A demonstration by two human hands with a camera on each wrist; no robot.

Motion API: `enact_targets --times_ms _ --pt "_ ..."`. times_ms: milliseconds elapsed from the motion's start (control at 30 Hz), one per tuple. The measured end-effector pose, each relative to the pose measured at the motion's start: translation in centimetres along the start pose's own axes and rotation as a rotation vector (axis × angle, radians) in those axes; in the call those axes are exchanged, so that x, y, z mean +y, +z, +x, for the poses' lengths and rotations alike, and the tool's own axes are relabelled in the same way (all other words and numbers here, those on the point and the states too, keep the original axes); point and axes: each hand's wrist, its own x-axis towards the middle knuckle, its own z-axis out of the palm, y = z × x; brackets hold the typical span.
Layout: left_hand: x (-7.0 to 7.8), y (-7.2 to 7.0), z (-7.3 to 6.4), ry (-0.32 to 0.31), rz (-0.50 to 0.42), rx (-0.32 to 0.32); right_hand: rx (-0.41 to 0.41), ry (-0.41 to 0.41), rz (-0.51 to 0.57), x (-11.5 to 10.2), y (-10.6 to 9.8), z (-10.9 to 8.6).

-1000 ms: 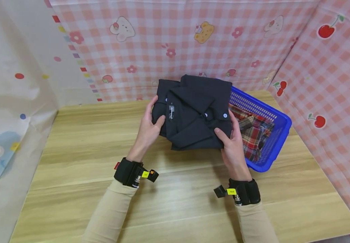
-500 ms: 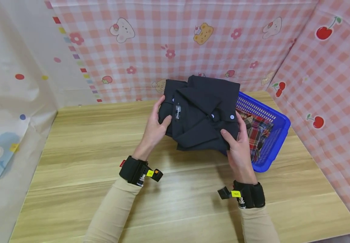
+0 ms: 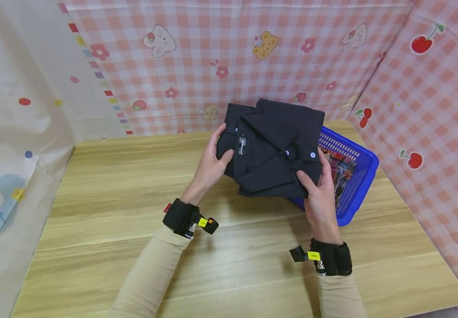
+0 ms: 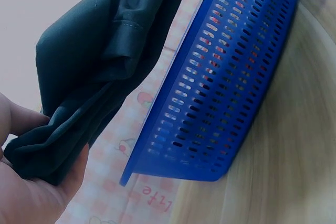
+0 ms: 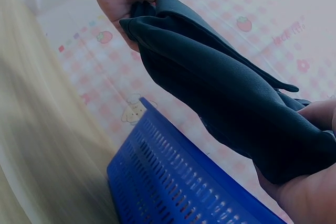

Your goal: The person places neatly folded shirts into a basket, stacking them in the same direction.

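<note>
Between both hands is a folded black shirt [image 3: 272, 150], collar and white buttons facing up. My left hand [image 3: 212, 164] pinches its left edge, thumb on top and fingers beneath. At the opposite edge my right hand [image 3: 319, 198] grips the shirt the same way. Both wrist views show the folded shirt [image 4: 100, 61] held up in the air, apart from the basket rim. Below and behind it stands a blue perforated basket [image 3: 358, 194], its left part hidden by the shirt. Red plaid cloth [image 3: 341, 170] lies inside the basket.
The basket stands on a wood-grain table [image 3: 133, 198], toward the right rear. Behind the table hangs a pink checked cloth [image 3: 197, 53], and a similar cloth [image 3: 444, 132] covers the right side.
Both hands have carried the shirt to the right, so it now covers more of the basket and the plaid cloth. The grip looks the same; the basket has stayed in place.
</note>
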Motion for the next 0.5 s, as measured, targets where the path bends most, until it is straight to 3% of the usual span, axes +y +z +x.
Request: enact_targets --times_ms 267,500 --pt "0.2 1.0 0.7 -0.036 -0.031 -0.05 0.024 -0.01 0.013 -0.4 -0.9 -0.2" --pt "0.2 1.9 1.3 -0.023 -0.03 -0.074 0.054 -0.017 0.016 -0.8 -1.5 -0.6"
